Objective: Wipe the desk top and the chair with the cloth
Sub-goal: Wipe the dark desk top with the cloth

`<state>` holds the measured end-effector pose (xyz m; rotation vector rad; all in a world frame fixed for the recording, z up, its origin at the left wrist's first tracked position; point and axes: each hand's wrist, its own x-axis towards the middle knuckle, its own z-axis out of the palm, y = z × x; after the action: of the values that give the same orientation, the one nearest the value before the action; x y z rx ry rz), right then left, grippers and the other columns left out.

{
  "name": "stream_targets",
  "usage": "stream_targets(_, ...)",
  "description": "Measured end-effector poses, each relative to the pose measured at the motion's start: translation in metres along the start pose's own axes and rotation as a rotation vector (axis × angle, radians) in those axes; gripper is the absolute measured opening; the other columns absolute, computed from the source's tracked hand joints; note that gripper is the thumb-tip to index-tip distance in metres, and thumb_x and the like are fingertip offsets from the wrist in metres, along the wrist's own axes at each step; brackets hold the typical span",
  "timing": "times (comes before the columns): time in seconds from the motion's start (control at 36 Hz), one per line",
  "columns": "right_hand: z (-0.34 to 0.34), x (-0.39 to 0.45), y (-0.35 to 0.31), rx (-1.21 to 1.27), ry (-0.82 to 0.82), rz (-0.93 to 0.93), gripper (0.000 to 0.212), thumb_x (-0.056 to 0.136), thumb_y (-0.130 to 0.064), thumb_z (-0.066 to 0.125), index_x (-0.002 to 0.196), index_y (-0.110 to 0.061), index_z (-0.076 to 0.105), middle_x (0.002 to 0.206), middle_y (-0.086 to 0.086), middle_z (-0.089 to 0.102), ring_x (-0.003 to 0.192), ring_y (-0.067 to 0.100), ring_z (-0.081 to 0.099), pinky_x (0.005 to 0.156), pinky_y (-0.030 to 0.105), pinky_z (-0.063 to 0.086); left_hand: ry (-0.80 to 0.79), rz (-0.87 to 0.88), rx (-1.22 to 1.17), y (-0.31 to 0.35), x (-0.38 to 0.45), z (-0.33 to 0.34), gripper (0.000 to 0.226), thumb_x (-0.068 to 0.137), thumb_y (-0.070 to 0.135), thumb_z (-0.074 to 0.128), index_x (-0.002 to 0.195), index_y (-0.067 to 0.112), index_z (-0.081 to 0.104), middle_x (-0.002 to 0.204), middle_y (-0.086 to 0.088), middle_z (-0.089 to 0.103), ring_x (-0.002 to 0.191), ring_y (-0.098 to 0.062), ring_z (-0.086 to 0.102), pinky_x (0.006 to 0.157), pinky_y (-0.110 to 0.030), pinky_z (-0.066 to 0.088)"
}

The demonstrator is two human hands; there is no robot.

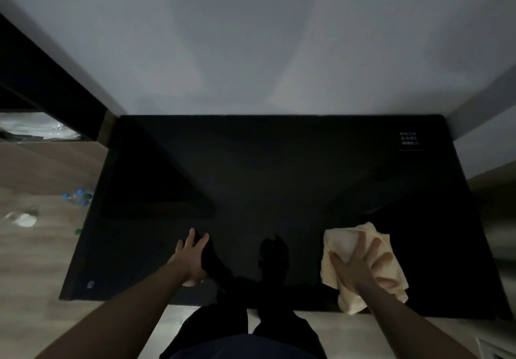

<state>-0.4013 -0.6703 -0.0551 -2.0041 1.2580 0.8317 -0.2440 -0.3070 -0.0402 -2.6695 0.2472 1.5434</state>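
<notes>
Near the desk (pixel 251 168) front edge, right hand (pixel 360 269) presses cloth (pixel 342 242) flat — fingers spread wide for coverage; left hand (pixel 192 255) braces, fingers open.

Dim room: pale grey wall (pixel 257 37) ahead, wood-look floor (pixel 42 261) with plastic bottles (pixel 78 196) at left.

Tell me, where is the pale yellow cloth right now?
The pale yellow cloth lies on the black desk top, near its front right edge, pressed flat under the right hand.
</notes>
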Motion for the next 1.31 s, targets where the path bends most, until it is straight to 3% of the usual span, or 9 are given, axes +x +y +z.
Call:
stream_targets(0.36,0.012,0.003,-0.009,0.049,0.102,0.017,0.101,0.088,-0.074,0.045,0.152,-0.041,-0.025,0.158,-0.009,-0.039,0.147,0.033,-0.032,0.114,0.072,-0.009,0.032,0.067,0.035,-0.016,-0.004,0.005,0.118,0.086,0.025,0.075,0.16,0.04,-0.015,0.165,0.002,-0.033,0.156,-0.037,-0.013,0.121,-0.053,0.028)
stream_targets(0.58,0.074,-0.036,-0.048,0.125,0.158,0.025,0.096,0.092,-0.071,0.04,0.151,-0.041,-0.029,0.159,-0.005,-0.04,0.148,0.035,-0.03,0.113,0.074,-0.007,0.038,0.212,0.139,-0.047,-0.005,-0.006,0.11,0.086,0.025,0.071,0.162,0.039,-0.009,0.168,0.006,-0.025,0.156,-0.033,-0.01,0.123,-0.049,0.024)
stream_targets(0.78,0.163,-0.092,-0.118,0.23,0.196,0.06,0.098,0.082,-0.085,0.031,0.146,-0.048,-0.033,0.156,-0.014,-0.04,0.148,0.042,-0.026,0.109,0.079,-0.006,0.14,0.418,0.19,-0.132,0.006,-0.032,0.091,0.095,0.03,0.064,0.164,0.031,0.005,0.171,0.011,-0.007,0.157,-0.024,-0.007,0.124,-0.045,0.021)
stream_targets(0.94,0.252,-0.152,-0.188,0.225,0.141,0.052,0.1,0.09,-0.075,0.038,0.149,-0.039,-0.033,0.158,-0.005,-0.04,0.147,0.036,-0.032,0.11,0.076,-0.008,0.202,0.335,0.245,-0.253,0.009,-0.046,0.099,0.094,0.034,0.067,0.164,0.03,-0.003,0.169,0.005,-0.021,0.157,-0.03,-0.012,0.127,-0.047,0.018)
stream_targets(1.06,0.296,-0.185,-0.224,0.249,0.069,0.065,0.1,0.088,-0.075,0.041,0.151,-0.041,-0.029,0.158,-0.006,-0.039,0.146,0.041,-0.032,0.111,0.076,-0.008,0.226,0.203,0.318,-0.317,0.008,-0.054,0.107,0.093,0.03,0.068,0.163,0.024,-0.014,0.166,-0.003,-0.03,0.156,-0.037,-0.015,0.127,-0.051,0.015)
stream_targets(1.31,0.309,-0.19,-0.234,0.175,0.062,0.015,0.105,0.089,-0.068,0.046,0.145,-0.042,-0.039,0.152,-0.005,-0.048,0.141,0.036,-0.043,0.109,0.077,-0.013,0.159,0.234,0.131,-0.35,0.023,-0.052,0.113,0.093,0.023,0.071,0.161,0.023,-0.02,0.162,0.001,-0.04,0.155,-0.039,0.011,0.114,-0.04,0.042)
